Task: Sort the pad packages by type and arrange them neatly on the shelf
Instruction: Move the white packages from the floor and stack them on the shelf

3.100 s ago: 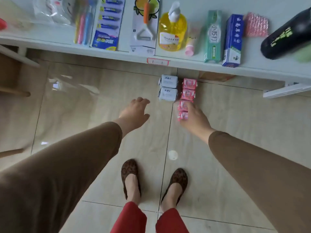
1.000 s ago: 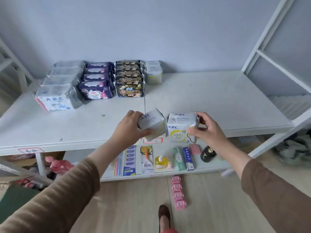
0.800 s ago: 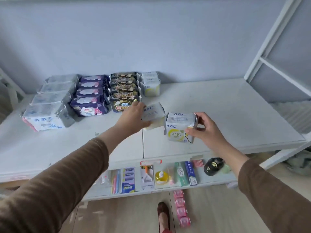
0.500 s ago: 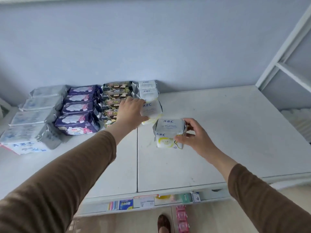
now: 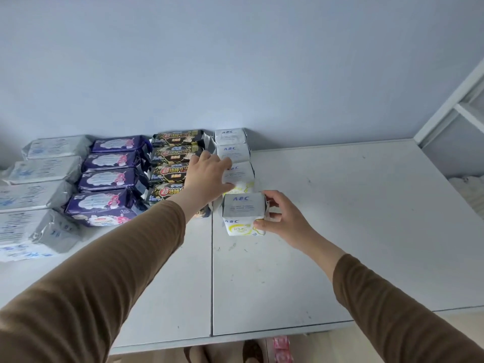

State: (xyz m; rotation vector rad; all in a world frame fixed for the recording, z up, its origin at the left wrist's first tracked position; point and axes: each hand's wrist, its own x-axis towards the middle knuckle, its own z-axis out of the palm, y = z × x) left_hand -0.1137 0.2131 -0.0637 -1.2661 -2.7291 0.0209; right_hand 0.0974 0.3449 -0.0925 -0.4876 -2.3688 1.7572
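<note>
Change: both small ABC packs, carried at the shelf's front edge a second ago, now sit in the white column.
Left hand (image 5: 209, 176): fingers curled on third pack (image 5: 239, 176), just behind the right hand.
Right hand (image 5: 281, 218): pinching front pack (image 5: 243, 213).
Shelf (image 5: 340, 218): bare to the right.
Meaning: column reaches four; pink packs (image 5: 281, 348) wait on the floor below.

A flat white two-panel shelf (image 5: 327, 231) fills the frame's middle. At upper left on it lie four rows of packages: grey-white plastic ABC packs (image 5: 39, 195), dark purple packs (image 5: 104, 179), black-and-gold packs (image 5: 172, 158), and small white ABC packs (image 5: 231, 150) at centre
</note>
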